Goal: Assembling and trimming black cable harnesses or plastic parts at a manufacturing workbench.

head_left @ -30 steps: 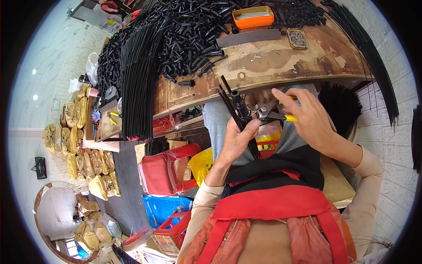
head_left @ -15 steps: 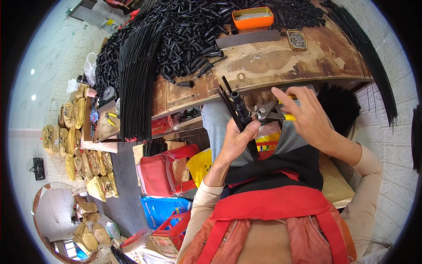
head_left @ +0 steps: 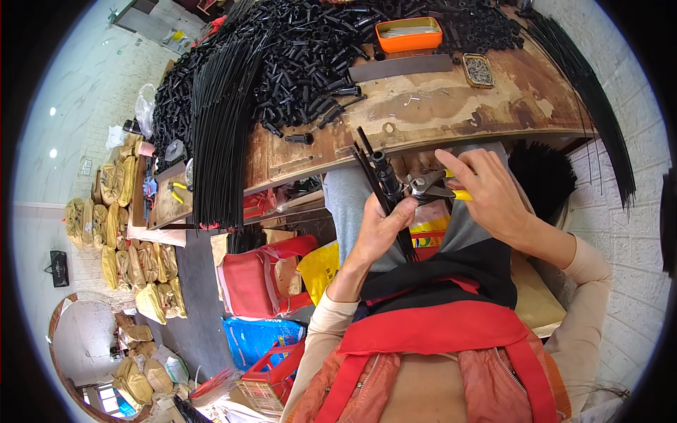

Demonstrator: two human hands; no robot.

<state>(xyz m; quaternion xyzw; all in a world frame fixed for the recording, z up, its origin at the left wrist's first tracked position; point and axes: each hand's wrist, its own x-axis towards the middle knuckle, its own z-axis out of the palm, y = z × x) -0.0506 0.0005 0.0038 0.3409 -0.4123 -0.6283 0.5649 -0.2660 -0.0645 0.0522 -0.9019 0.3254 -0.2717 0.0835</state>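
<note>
My left hand (head_left: 377, 229) is closed around a small bunch of thin black rods (head_left: 406, 243) and a black ribbed plastic sleeve (head_left: 384, 170), held upright over my lap just off the table's front edge. In my right hand (head_left: 492, 194) is a pair of pliers (head_left: 423, 185) with yellow handles, gripped with the fingers round them. The metal jaws meet the side of the sleeve beside my left thumb. What sits between the jaws is too small to make out.
Heaped black sleeves (head_left: 303, 70) and a long rod bundle (head_left: 224, 127) cover the wooden table's (head_left: 437, 116) left side. An orange box (head_left: 409, 44) and a small tray of metal bits (head_left: 478, 72) stand farther back. Another rod bundle (head_left: 592, 92) hangs at right. A red stool (head_left: 257, 282) stands lower left.
The plier handles have come closer together in my right hand, with the jaws still at the sleeve. My left hand keeps its hold almost unmoved.
</note>
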